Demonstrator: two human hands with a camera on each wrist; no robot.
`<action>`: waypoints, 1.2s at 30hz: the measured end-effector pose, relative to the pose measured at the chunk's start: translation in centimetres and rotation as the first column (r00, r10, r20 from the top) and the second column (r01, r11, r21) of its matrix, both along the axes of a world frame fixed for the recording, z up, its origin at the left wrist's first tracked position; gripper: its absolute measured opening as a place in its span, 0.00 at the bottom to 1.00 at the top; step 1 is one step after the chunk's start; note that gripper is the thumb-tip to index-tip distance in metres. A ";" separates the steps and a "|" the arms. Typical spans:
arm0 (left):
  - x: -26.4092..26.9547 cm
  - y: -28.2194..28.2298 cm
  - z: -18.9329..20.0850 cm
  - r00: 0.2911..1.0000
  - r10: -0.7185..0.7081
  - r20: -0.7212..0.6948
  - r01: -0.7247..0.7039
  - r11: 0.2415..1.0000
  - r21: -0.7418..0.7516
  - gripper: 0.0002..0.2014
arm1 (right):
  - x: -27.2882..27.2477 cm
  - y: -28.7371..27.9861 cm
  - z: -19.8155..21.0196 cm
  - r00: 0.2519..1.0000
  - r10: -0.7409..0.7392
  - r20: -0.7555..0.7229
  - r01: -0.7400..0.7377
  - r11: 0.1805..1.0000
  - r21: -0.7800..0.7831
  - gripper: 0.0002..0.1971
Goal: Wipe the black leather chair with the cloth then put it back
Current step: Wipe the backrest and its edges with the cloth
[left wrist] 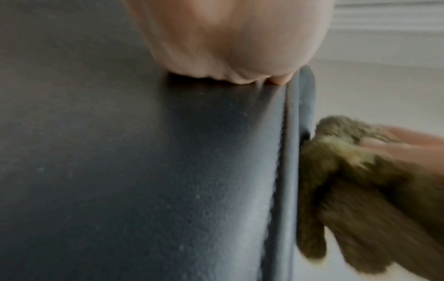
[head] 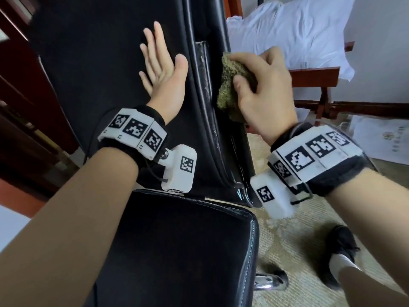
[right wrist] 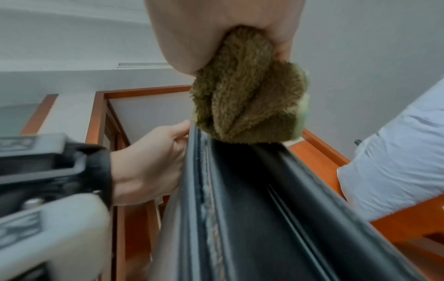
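Observation:
The black leather chair [head: 97, 69] fills the left and middle of the head view, its backrest upright above the seat cushion [head: 177, 251]. My left hand [head: 162, 67] lies flat on the front of the backrest with straight fingers, near its right edge. My right hand [head: 263, 91] grips a bunched olive-green cloth [head: 230, 85] and presses it against the worn side edge of the backrest [head: 204, 69]. The left wrist view has the cloth [left wrist: 348, 180] against the piped seam [left wrist: 286, 171]. In the right wrist view the cloth [right wrist: 245, 106] sits on the backrest's side edge [right wrist: 242, 199].
A bed with white linen [head: 294, 34] and a red-brown wooden frame [head: 314, 78] stands to the right behind the chair. Dark wooden furniture [head: 20, 89] is at the left. Patterned carpet [head: 287, 240] lies below, with my black shoe [head: 340, 242] and a chrome chair leg [head: 267, 282].

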State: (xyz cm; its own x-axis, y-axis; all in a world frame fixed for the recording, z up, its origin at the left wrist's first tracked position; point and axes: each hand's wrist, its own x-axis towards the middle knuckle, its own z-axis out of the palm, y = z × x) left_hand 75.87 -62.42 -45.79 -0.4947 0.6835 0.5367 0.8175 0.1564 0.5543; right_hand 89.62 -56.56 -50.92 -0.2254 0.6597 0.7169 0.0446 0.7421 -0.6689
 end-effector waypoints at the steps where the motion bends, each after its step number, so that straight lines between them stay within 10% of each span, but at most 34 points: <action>1: -0.1 0.0 0.0 1.000 -0.004 -0.003 0.004 1.000 -0.001 0.30 | -0.6 0.2 0.6 1.000 -0.007 0.004 0.006 0.999 0.039 0.18; 25: 0.1 -1.6 0.1 0.995 0.006 -0.101 -0.031 0.966 -0.255 0.34 | 0.4 -0.8 -5.5 0.862 0.158 0.482 -0.092 0.983 -0.157 0.22; 36: -0.8 -1.9 0.1 0.988 -0.016 -0.154 -0.030 0.955 -0.293 0.35 | -0.9 -0.1 3.9 0.991 0.074 0.111 -0.075 0.997 0.011 0.21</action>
State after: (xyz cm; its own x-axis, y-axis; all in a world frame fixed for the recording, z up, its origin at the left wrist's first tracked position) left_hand 75.11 -64.30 -45.72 -0.4279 0.8191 0.3821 0.8871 0.2997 0.3510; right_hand 88.71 -56.66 -47.03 -0.3515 0.6274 0.6949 0.0615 0.7561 -0.6515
